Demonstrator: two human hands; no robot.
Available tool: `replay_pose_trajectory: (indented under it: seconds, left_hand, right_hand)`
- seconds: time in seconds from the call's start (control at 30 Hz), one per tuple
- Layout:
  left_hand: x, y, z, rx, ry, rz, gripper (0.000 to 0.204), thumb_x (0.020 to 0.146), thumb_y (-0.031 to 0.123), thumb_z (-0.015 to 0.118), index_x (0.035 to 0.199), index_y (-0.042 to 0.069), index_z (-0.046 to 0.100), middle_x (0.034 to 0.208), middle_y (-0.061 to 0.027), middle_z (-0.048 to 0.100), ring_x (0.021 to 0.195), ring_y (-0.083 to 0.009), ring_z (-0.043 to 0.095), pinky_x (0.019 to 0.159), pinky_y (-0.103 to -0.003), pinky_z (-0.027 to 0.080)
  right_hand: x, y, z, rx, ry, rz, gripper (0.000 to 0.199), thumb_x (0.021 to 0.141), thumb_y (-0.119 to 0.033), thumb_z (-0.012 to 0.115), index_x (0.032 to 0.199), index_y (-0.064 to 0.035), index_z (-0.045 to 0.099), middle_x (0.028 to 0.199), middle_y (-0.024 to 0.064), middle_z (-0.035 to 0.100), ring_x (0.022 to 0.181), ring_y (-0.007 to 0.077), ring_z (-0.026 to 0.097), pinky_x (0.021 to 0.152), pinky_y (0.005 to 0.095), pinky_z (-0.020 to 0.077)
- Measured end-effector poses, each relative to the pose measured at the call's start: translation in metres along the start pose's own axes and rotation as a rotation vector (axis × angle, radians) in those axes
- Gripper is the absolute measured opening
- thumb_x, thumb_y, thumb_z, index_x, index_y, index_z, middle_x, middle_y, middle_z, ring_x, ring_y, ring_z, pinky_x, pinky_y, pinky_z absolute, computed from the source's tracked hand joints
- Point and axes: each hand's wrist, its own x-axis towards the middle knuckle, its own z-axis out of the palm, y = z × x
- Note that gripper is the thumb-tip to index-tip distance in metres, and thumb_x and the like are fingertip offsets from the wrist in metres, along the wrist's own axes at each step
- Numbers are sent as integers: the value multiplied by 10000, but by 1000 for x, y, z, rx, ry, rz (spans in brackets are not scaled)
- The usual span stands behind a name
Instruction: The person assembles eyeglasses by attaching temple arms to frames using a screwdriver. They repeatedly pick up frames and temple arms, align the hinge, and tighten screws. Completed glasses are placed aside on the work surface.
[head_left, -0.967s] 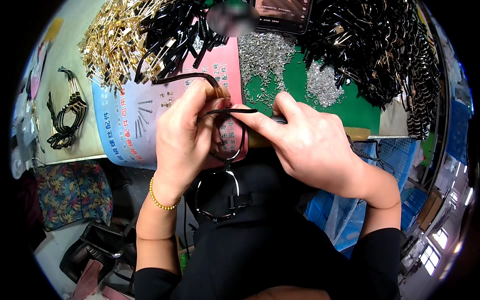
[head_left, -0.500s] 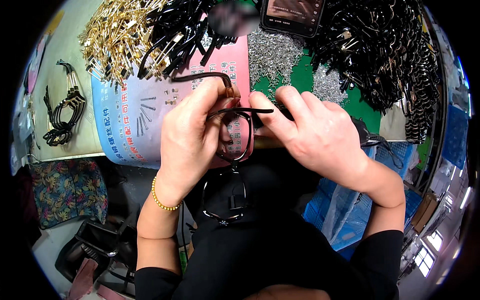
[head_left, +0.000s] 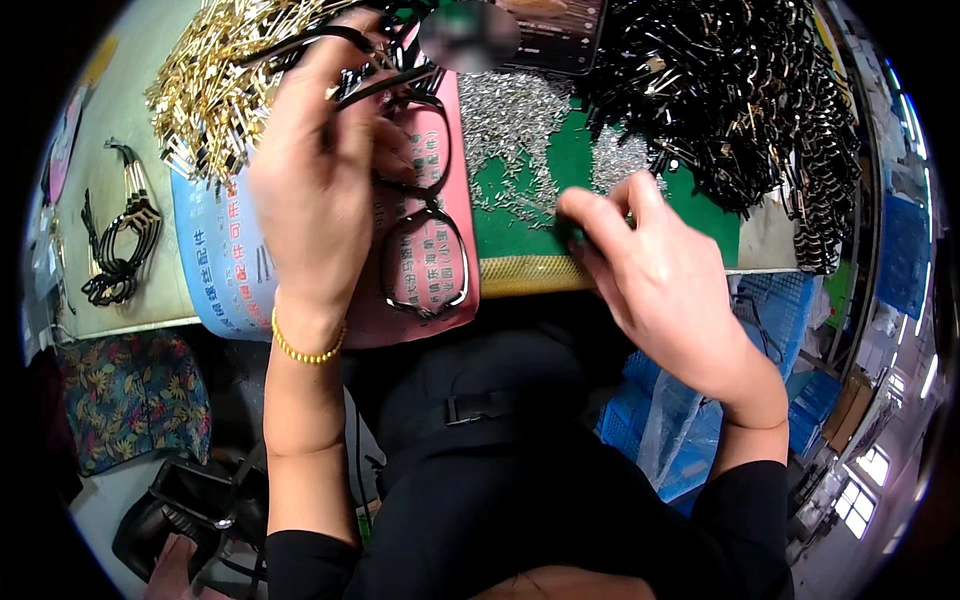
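Note:
My left hand point(head_left: 315, 180), with a yellow beaded bracelet at its wrist, is closed around the upper part of a dark eyeglass frame point(head_left: 432, 205). Its two rims hang over the printed sheet, and the dark temples stick out past my fingers. This hand is a little blurred. My right hand point(head_left: 665, 290) hovers at the near edge of the green mat, just below loose small silver screws point(head_left: 515, 120). Its thumb and fingers are pinched together; a small dark spot shows at the tips, too small to name.
Gold temples point(head_left: 215, 80) pile up at the far left, black temples point(head_left: 720, 90) at the far right. A phone point(head_left: 555, 40) lies at the back. A tied temple bundle point(head_left: 125, 235) rests on the left. Blue crates point(head_left: 770, 310) stand below the table's right side.
My left hand has carried the eyeglass frame up and left, away from my lap. My right hand has parted from the frame and moved slightly lower, near the screws.

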Motion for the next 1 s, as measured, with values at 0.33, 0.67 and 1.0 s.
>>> replay_pose_trajectory:
  seconds: [0.33,0.67,1.0]
  left_hand:
    - [-49,13,-41,-451,290,-287,657,1091,507,396,1403,-66,473,839,9,401,680,-53,352,546,-222,338]
    - [-83,-8,-54,441,115,57,119,917,-2,709,1035,-12,723,917,-71,702,917,-209,602,867,-328,450]
    - [-127,20,-33,490,-239,476,282,777,60,828,927,123,597,1003,-38,758,1108,-293,654,1091,-566,450]
  right_hand:
    - [-11,1,4,49,-97,47,624,818,-16,617,1403,-230,574,969,151,543,736,291,661,566,404,563]
    - [-10,-3,9,-126,-83,-15,806,790,-35,630,1530,-306,463,950,129,520,621,210,589,489,336,526]
    - [-17,7,-1,21,-94,-40,756,814,-45,643,1515,-268,471,929,120,516,686,251,641,509,368,548]
